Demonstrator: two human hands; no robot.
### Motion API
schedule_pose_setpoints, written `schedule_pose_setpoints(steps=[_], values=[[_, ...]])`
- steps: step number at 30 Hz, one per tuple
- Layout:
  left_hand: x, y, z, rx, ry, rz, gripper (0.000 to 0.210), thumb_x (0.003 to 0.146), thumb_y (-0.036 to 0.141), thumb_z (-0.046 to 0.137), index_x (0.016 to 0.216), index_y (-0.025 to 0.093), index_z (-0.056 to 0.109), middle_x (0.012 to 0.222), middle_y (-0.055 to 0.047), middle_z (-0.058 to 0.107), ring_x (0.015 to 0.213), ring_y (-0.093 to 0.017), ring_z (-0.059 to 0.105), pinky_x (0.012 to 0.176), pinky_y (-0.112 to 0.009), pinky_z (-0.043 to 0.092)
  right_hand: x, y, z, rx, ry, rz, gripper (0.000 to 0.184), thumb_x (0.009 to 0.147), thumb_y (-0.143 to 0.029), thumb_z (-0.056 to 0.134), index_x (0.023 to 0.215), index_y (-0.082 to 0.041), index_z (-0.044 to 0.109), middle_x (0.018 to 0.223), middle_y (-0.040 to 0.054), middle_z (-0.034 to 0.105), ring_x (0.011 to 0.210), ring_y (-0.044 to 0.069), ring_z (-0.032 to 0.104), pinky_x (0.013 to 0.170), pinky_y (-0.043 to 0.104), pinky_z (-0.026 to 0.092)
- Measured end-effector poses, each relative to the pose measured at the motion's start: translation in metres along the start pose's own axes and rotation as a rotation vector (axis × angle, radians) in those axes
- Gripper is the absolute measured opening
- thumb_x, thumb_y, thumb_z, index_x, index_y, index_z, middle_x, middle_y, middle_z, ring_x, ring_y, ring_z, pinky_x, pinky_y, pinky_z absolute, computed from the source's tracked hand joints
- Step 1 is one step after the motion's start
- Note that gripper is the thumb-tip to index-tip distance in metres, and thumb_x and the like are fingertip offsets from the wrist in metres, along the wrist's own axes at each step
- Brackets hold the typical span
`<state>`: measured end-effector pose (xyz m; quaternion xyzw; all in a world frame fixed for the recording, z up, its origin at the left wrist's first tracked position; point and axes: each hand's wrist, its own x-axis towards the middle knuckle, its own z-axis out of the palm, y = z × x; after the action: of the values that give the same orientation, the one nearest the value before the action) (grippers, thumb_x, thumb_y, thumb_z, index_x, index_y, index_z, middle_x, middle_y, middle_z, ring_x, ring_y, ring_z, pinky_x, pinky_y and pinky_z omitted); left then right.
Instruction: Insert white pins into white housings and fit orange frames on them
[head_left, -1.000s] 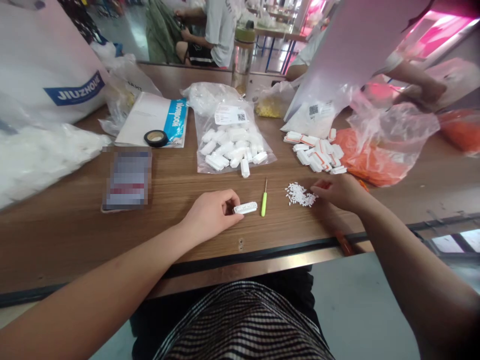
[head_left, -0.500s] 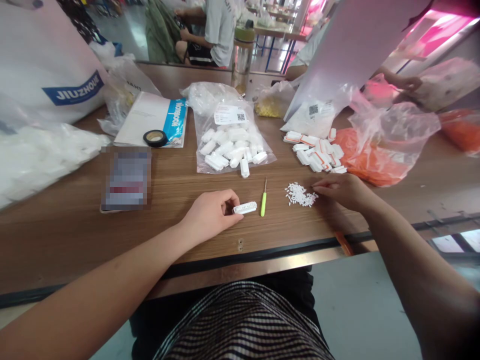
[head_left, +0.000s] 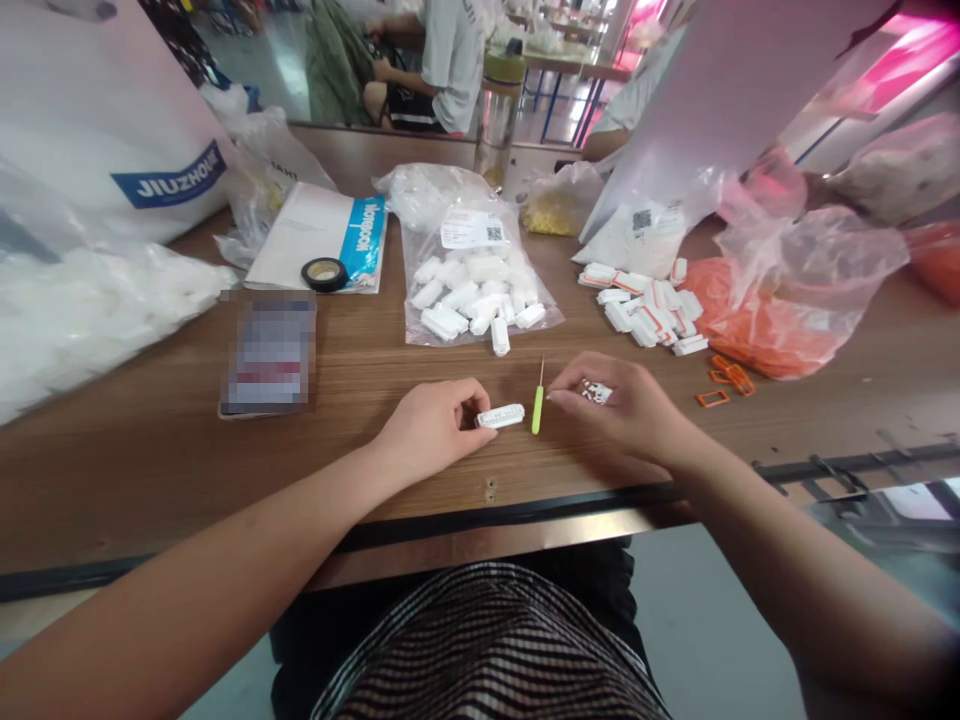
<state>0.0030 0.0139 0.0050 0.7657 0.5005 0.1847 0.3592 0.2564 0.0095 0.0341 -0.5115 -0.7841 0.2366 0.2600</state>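
My left hand grips one end of a white connector housing between thumb and fingers; a row of small openings shows along its top. Right of the housing, a thin screwdriver-like tool with a yellow-green handle lies on the table, its tip pointing away from me. My right hand is closed in a pinch just right of that tool, with a tiny white pin-like piece at the fingertips. Under this hand lies a pile of the same small white pieces, partly hidden by the fingers.
Beyond the hands stand a clear bag of white housings, a heap of white-and-orange housings and a bag of orange parts. Loose orange frames lie at right. Black tape rests on a notebook, behind a blurred flat object.
My right hand has moved left from the far side of the white pile toward the tool and housing, uncovering the orange frames. My left hand still holds the housing. The view has shifted slightly.
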Motion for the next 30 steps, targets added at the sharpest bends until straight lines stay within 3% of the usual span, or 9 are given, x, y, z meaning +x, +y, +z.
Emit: schedule_pose_setpoints(steps=[3, 7, 14, 22, 30], values=[[0.000, -0.002, 0.001, -0.014, 0.012, 0.026, 0.014, 0.073, 0.031, 0.071, 0.083, 0.022, 0.066, 0.061, 0.005, 0.056, 0.055, -0.011, 0.047, 0.055, -0.026, 0.033, 0.008, -0.014, 0.021, -0.022, -0.055, -0.103, 0.010, 0.088, -0.026, 0.062, 0.080, -0.022, 0.066, 0.085, 0.0013, 0.067, 0.085, 0.017, 0.060, 0.083, 0.036, 0.045], [0.001, -0.003, 0.001, -0.006, 0.019, 0.041, 0.014, 0.073, 0.031, 0.071, 0.083, 0.022, 0.066, 0.062, 0.005, 0.057, 0.054, -0.010, 0.047, 0.056, -0.026, 0.034, 0.014, -0.015, 0.033, -0.094, -0.099, -0.157, 0.008, 0.088, -0.021, 0.062, 0.079, -0.022, 0.064, 0.090, 0.0021, 0.065, 0.089, 0.018, 0.057, 0.085, 0.038, 0.041], [0.000, -0.002, 0.001, -0.018, 0.026, 0.052, 0.013, 0.074, 0.031, 0.070, 0.083, 0.022, 0.066, 0.064, 0.004, 0.058, 0.056, -0.011, 0.048, 0.057, -0.026, 0.034, 0.013, -0.019, 0.036, -0.176, -0.087, -0.200, 0.009, 0.089, -0.022, 0.060, 0.081, -0.021, 0.064, 0.090, 0.0033, 0.064, 0.087, 0.019, 0.055, 0.082, 0.037, 0.038], [0.000, -0.001, 0.001, -0.028, 0.015, 0.031, 0.014, 0.074, 0.030, 0.070, 0.084, 0.021, 0.066, 0.064, 0.004, 0.058, 0.057, -0.011, 0.048, 0.057, -0.027, 0.033, 0.007, -0.022, 0.035, -0.301, -0.013, -0.372, 0.015, 0.091, -0.022, 0.056, 0.087, -0.024, 0.070, 0.092, 0.0029, 0.069, 0.087, 0.021, 0.054, 0.082, 0.039, 0.036], [0.000, -0.001, 0.001, -0.015, 0.007, 0.026, 0.014, 0.075, 0.032, 0.070, 0.083, 0.022, 0.066, 0.062, 0.005, 0.056, 0.056, -0.011, 0.048, 0.057, -0.027, 0.033, 0.002, -0.023, 0.040, -0.362, 0.015, -0.397, 0.016, 0.088, -0.024, 0.058, 0.086, -0.026, 0.073, 0.090, 0.0021, 0.070, 0.085, 0.021, 0.055, 0.082, 0.041, 0.037]])
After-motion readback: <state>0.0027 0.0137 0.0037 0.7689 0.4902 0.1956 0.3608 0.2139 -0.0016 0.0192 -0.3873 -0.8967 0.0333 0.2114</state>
